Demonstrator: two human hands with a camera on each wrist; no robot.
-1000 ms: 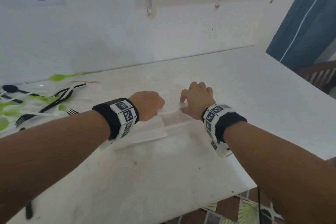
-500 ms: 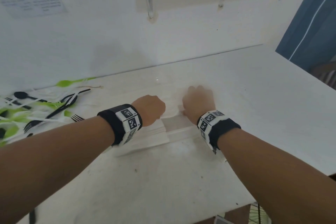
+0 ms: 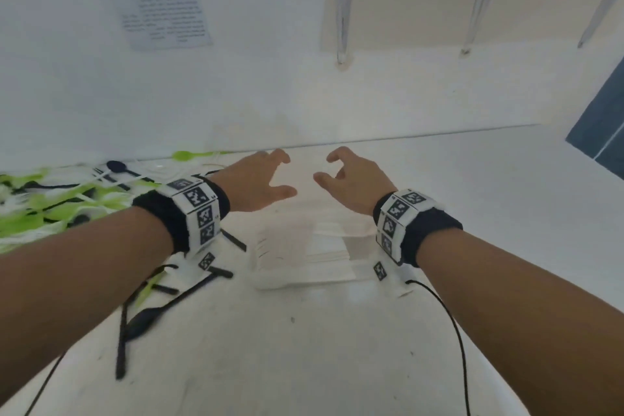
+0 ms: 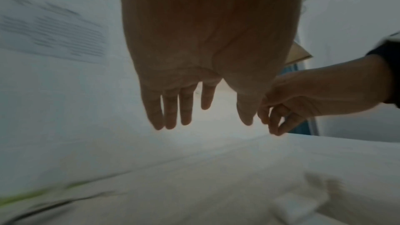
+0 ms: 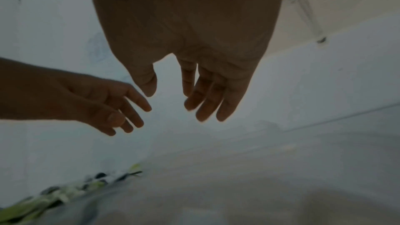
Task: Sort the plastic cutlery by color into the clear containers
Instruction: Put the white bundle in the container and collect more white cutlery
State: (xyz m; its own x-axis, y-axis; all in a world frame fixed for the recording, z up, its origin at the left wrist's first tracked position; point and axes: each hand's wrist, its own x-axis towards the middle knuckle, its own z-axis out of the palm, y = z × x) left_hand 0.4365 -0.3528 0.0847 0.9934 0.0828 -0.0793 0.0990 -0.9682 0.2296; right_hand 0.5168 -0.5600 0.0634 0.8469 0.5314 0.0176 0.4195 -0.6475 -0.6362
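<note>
A stack of clear containers (image 3: 304, 257) lies on the white table (image 3: 472, 199), below and between my wrists. It shows as a blurred pale block (image 4: 296, 206) in the left wrist view. My left hand (image 3: 287, 176) and right hand (image 3: 324, 167) hover above the table beyond the stack, thumbs facing each other, and neither holds anything. The left hand's (image 4: 207, 122) fingers are straight, and the right hand's (image 5: 173, 103) fingers are loosely bent. A pile of green, black and white plastic cutlery (image 3: 50, 206) is spread at the far left (image 5: 54, 192).
Loose black cutlery pieces (image 3: 138, 324) lie under my left forearm. A thin black cable (image 3: 452, 331) runs down from the right wristband. The wall behind carries a paper notice (image 3: 162, 10) and shelf brackets (image 3: 341, 10). A blue panel (image 3: 601, 125) stands at the right.
Both hands have let go of the container stack, opened, and lifted forward toward the wall. The head view has tilted up.
</note>
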